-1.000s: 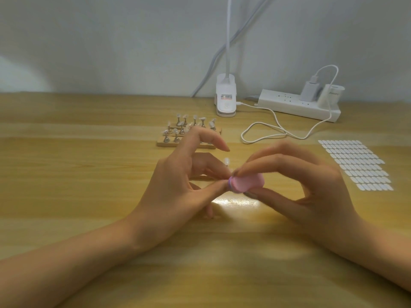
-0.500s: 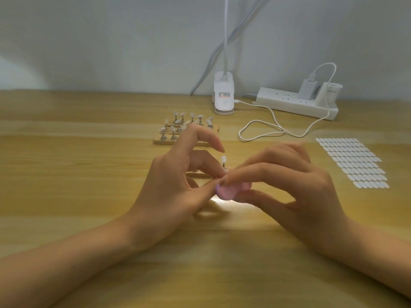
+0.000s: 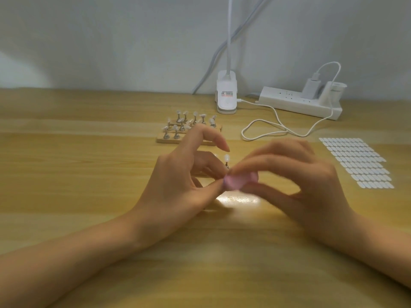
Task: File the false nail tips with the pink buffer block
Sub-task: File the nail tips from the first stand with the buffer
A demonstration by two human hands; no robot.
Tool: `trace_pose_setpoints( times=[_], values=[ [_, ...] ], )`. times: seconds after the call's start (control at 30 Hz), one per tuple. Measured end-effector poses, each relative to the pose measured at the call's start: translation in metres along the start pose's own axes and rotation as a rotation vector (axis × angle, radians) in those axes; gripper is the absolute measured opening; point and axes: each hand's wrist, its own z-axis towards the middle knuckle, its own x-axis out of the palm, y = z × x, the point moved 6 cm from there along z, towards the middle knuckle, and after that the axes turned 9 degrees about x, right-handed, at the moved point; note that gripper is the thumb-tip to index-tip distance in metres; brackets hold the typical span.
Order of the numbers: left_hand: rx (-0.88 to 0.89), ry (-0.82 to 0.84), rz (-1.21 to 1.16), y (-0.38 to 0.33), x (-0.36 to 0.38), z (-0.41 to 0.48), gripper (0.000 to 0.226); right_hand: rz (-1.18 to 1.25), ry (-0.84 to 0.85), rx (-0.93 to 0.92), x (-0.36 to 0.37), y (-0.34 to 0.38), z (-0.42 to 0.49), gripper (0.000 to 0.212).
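My right hand (image 3: pixel 295 185) grips the pink buffer block (image 3: pixel 240 182) between thumb and fingers; both are motion-blurred. My left hand (image 3: pixel 180 185) pinches a small false nail tip between thumb and curled fingers, pressed against the block's left end; the tip itself is almost hidden. The left index finger sticks up and forward. Just behind the hands one false nail tip on a metal stem (image 3: pixel 226 158) stands upright. Farther back, a wooden stand (image 3: pixel 169 140) carries several more tips on stems.
A sheet of white adhesive tabs (image 3: pixel 355 162) lies to the right. At the back stand a white clip lamp base (image 3: pixel 226 96), a white power strip (image 3: pixel 300 103) with plugs, and a looping white cable (image 3: pixel 264 134). The wooden table (image 3: pixel 89 174) meets a white wall.
My right hand slid the pink block left against the left thumb, then back a little to the right. The left hand stayed almost in place.
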Motion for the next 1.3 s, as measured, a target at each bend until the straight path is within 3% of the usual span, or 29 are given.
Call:
trace_pose_setpoints(
  times=[0.3, 0.87, 1.3],
  values=[
    [0.014, -0.001, 0.0, -0.001, 0.0, -0.001, 0.041, 0.07, -0.02, 0.076, -0.003, -0.009, 0.002, 0.013],
    [0.061, 0.041, 0.012, -0.004, 0.003, -0.001, 0.043, 0.107, 0.027, 0.033, -0.002, -0.002, -0.002, 0.016],
    [0.037, 0.042, 0.018, -0.001, 0.002, -0.001, 0.045, 0.229, 0.042, 0.167, -0.001, -0.024, -0.001, 0.019]
  ],
)
